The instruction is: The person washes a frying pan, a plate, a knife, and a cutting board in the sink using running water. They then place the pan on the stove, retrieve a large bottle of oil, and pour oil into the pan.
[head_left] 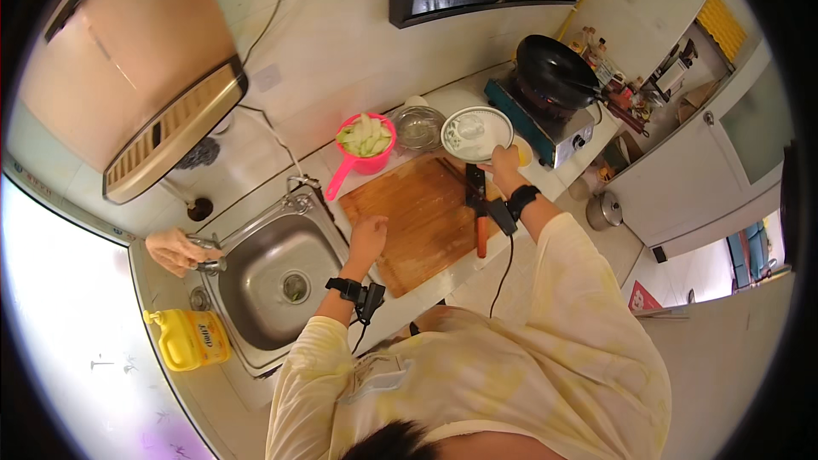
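My right hand [506,169] grips the near rim of a white patterned bowl [470,131], which holds something pale. The bowl is beyond the back edge of a wooden cutting board [415,217]. My left hand [367,239] is loosely curled over the board's left side, with nothing visible in it. A knife with a black blade [475,185] and an orange handle [482,236] lies on the board's right side, partly under my right wrist. Behind the board stands a pink long-handled scoop [374,160] full of sliced pale-green vegetable [365,135]. Beside it is a clear glass bowl [418,128].
A black wok [553,70] sits on a portable gas stove [543,118] at the right. Left of the board is a steel sink [275,281] with a faucet [297,198]. A yellow detergent jug [195,338] and rubber gloves [172,250] flank the sink. Seasoning bottles [591,48] stand behind the wok.
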